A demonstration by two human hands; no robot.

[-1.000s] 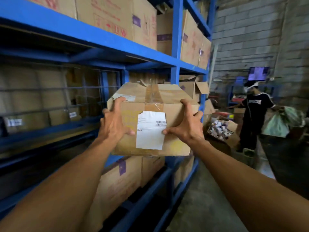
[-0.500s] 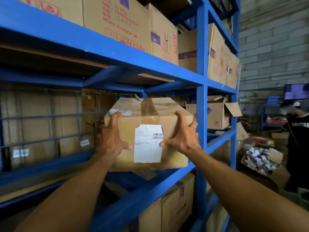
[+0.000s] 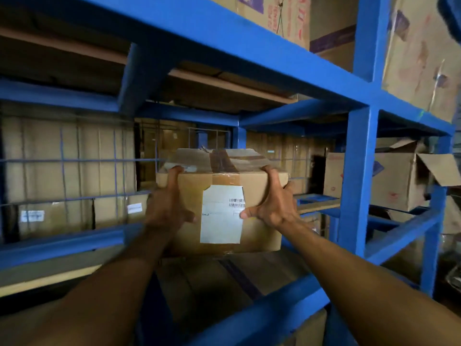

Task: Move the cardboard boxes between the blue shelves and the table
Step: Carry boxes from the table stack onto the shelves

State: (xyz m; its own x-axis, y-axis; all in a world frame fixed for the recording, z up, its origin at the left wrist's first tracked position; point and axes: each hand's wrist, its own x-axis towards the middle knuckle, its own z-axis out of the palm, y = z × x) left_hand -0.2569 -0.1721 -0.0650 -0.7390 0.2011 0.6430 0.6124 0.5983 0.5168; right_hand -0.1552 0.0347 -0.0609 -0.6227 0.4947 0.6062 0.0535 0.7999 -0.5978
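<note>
A taped cardboard box with a white shipping label on its front is inside the middle bay of the blue shelves. My left hand grips its left front corner, fingers over the top edge. My right hand grips the right front corner, thumb on the label. The box's underside appears to sit on a flat cardboard sheet on the shelf; I cannot tell whether it bears down fully.
A blue wire grid backs the left bay, with stacked boxes behind it. An open-flapped box stands in the right bay. More boxes fill the upper shelf. The blue front rail runs below my forearms.
I have carried the box from the aisle into the shelf bay, further in and lower towards the shelf board. The view has turned left and closer; the person at the right is out of sight.
</note>
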